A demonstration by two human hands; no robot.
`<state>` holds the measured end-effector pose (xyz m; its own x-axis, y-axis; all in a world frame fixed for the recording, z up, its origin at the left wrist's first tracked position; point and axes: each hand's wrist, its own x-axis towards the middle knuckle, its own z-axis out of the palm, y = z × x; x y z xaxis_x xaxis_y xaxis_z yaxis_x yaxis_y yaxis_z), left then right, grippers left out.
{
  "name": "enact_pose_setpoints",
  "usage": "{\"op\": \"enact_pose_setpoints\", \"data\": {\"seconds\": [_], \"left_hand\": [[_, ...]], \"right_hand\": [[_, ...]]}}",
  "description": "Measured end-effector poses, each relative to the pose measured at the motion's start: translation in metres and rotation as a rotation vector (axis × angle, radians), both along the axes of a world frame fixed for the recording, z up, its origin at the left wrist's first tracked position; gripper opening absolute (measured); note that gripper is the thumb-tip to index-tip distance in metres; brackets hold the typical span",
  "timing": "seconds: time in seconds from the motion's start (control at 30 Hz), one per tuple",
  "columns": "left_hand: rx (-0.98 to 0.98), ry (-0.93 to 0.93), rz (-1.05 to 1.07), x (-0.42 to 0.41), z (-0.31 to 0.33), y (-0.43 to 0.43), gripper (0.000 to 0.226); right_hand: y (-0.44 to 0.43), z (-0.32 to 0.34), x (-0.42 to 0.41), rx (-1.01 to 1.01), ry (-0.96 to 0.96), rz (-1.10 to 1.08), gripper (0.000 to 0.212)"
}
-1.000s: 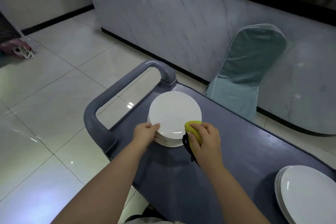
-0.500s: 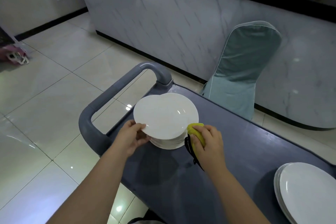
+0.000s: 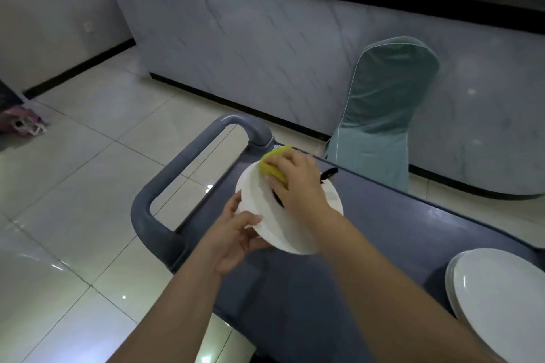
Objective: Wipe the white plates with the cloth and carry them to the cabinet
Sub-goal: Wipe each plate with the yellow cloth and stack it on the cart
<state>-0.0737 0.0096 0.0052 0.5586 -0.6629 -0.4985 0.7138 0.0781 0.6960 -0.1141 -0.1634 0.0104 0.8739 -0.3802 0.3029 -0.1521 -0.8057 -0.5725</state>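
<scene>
My left hand (image 3: 236, 237) grips the near-left rim of a white plate (image 3: 277, 230), lifted and tilted over the dark grey cart (image 3: 383, 233). My right hand (image 3: 298, 183) presses a yellow cloth (image 3: 272, 162) onto the plate's far upper face, fingers curled over it. A black strap hangs from the cloth beside my palm. The stack of white plates (image 3: 334, 197) shows only as a sliver behind my right hand. A second stack of larger white plates (image 3: 498, 300) lies at the cart's right end.
The cart's curved grey handle (image 3: 188, 162) sticks out to the left over the tiled floor. A teal-covered chair (image 3: 380, 115) stands behind the cart against a marble-faced counter (image 3: 265, 38). Pink bags (image 3: 20, 121) lie on the floor at far left.
My left hand has lifted the top plate off the stack and tilted it toward me. My right hand moved the yellow cloth from beside the stack onto the plate's upper face.
</scene>
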Motion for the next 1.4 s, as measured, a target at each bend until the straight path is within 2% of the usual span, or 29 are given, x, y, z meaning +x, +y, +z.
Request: {"op": "enact_pose_setpoints", "data": {"seconds": [0.1, 0.17, 0.27, 0.33, 0.4, 0.5, 0.6, 0.63, 0.7, 0.8, 0.9, 0.97, 1.03, 1.1, 1.2, 1.23, 1.3, 1.4], "left_hand": [[-0.057, -0.034, 0.022, -0.001, 0.004, -0.001, 0.053], [-0.049, -0.076, 0.025, -0.002, 0.005, 0.002, 0.058], [-0.056, -0.125, -0.034, -0.019, 0.008, -0.004, 0.062], [-0.089, -0.146, -0.111, -0.033, 0.012, -0.016, 0.061], [-0.132, -0.153, -0.16, -0.041, 0.016, -0.027, 0.062], [-0.163, -0.18, -0.194, -0.039, 0.022, -0.036, 0.06], [-0.142, -0.208, -0.203, -0.039, 0.021, -0.037, 0.06], [-0.134, -0.224, -0.22, -0.042, 0.02, -0.039, 0.059], [-0.127, -0.252, -0.292, -0.053, 0.018, -0.045, 0.059], [-0.133, -0.261, -0.354, -0.072, 0.017, -0.062, 0.059], [-0.14, -0.295, -0.348, -0.076, 0.022, -0.076, 0.064], [-0.128, -0.348, -0.36, -0.073, 0.024, -0.079, 0.067], [-0.126, -0.421, -0.407, -0.072, 0.025, -0.08, 0.067], [-0.14, -0.479, -0.484, -0.081, 0.026, -0.082, 0.067], [-0.14, -0.478, -0.54, -0.097, 0.028, -0.088, 0.066], [-0.147, -0.457, -0.534, -0.099, 0.029, -0.091, 0.066], [-0.157, -0.417, -0.5, -0.1, 0.031, -0.095, 0.068], [-0.159, -0.377, -0.421, -0.092, 0.031, -0.095, 0.071]], "right_hand": [[0.017, -0.01, -0.045, 0.028, 0.009, 0.195, 0.038], [0.0, -0.02, -0.091, -0.022, -0.009, 0.206, 0.04], [-0.039, -0.017, -0.116, -0.129, -0.105, 0.022, 0.035], [-0.048, -0.001, -0.097, -0.103, -0.137, -0.189, 0.035], [-0.037, 0.015, -0.074, -0.056, -0.181, -0.273, 0.038], [-0.009, 0.006, -0.09, -0.108, -0.249, -0.119, 0.038], [-0.007, -0.032, -0.161, -0.229, -0.225, 0.04, 0.039], [-0.019, -0.036, -0.182, -0.266, -0.207, 0.013, 0.037], [-0.049, -0.029, -0.199, -0.289, -0.203, -0.175, 0.033], [-0.068, 0.001, -0.165, -0.22, -0.253, -0.454, 0.034], [-0.037, 0.005, -0.143, -0.175, -0.313, -0.359, 0.035], [-0.013, -0.027, -0.171, -0.216, -0.281, -0.204, 0.035], [-0.008, -0.053, -0.212, -0.22, -0.234, -0.161, 0.035], [-0.026, -0.056, -0.232, -0.165, -0.222, -0.337, 0.038], [-0.063, -0.021, -0.209, -0.06, -0.266, -0.664, 0.046], [-0.067, -0.006, -0.194, -0.044, -0.29, -0.662, 0.045], [-0.056, 0.009, -0.177, -0.082, -0.342, -0.508, 0.04], [-0.025, -0.022, -0.2, -0.177, -0.323, -0.226, 0.034]]}}
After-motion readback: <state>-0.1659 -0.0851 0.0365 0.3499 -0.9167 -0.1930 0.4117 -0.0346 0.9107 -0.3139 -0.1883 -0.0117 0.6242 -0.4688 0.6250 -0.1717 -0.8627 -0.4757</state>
